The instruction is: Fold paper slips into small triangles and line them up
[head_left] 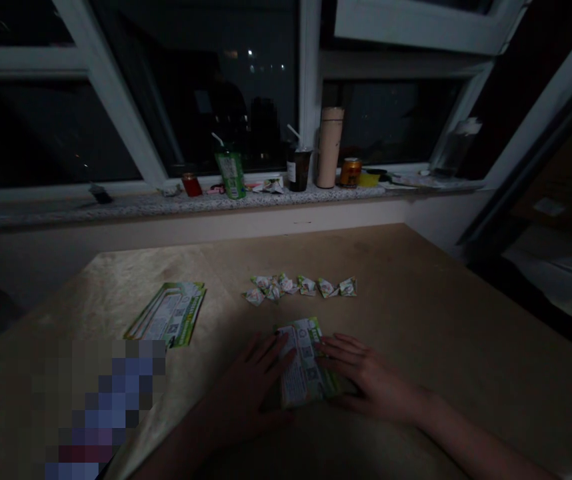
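Observation:
A green and white printed leaflet [302, 377] lies on the table in front of me, with small square codes and text on it. My left hand [246, 380] rests along its left side, fingers spread, some fingertips over the paper. From the other side, my right hand [363, 373] lays its outstretched fingers on the leaflet's right edge. Just beyond, several small folded paper pieces [307, 286] in similar colours form a rough row. Off to the left is a fanned stack of matching leaflets [171, 313].
The brown-covered table [416, 293] meets a wall under a window. On the speckled sill [166, 208] stand a green drink container [231, 175], a dark cup with a straw [298, 170], a tall pinkish flask [330, 148] and an orange can [351, 173]. A pixelated patch covers the lower left.

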Tool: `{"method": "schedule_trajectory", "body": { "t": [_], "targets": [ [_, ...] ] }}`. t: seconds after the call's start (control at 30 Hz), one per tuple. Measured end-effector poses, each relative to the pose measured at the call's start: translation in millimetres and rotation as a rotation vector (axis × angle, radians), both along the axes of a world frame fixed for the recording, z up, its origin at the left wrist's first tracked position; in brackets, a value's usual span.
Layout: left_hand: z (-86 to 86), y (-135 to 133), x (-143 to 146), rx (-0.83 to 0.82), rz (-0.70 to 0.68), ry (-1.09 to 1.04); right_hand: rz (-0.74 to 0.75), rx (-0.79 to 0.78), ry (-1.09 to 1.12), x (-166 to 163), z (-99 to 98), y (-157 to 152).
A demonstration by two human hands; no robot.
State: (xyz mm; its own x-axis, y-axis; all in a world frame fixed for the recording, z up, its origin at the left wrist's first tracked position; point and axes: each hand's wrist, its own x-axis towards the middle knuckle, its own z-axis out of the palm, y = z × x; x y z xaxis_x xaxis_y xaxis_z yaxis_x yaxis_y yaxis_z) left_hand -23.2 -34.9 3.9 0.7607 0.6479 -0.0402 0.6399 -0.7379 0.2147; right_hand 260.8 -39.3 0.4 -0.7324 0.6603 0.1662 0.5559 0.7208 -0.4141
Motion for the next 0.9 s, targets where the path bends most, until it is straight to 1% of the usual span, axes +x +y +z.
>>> {"method": "schedule_trajectory", "body": {
  "t": [0.17, 0.3, 0.4, 0.53, 0.67, 0.8, 0.9],
  "targets": [
    [-4.8, 0, 1, 0.028, -0.018, 0.008, 0.010, -0.056, -0.046, 5, 0.0, -3],
    [-9.8, 0, -1, 0.036, -0.010, 0.017, -0.014, -0.059, -0.010, 5, -2.1, -3],
    [-12.1, 1, -2, 0.049, -0.017, 0.022, -0.005, -0.058, 0.008, 4, 0.0, -2],
    [-9.9, 1, -2, 0.078, -0.035, 0.028, 0.034, -0.054, -0.017, 3, 5.7, 1],
    [-5.8, 1, -1, 0.096, -0.040, 0.042, 0.081, -0.082, -0.021, 2, 3.5, 4],
    [-3.1, 3, -1, 0.099, -0.055, 0.056, 0.059, -0.082, 0.000, 1, -1.4, 2],
    [-0.9, 7, -2, 0.112, -0.066, 0.033, 0.043, -0.066, 0.015, 1, -1.5, 1]
  ]
}}
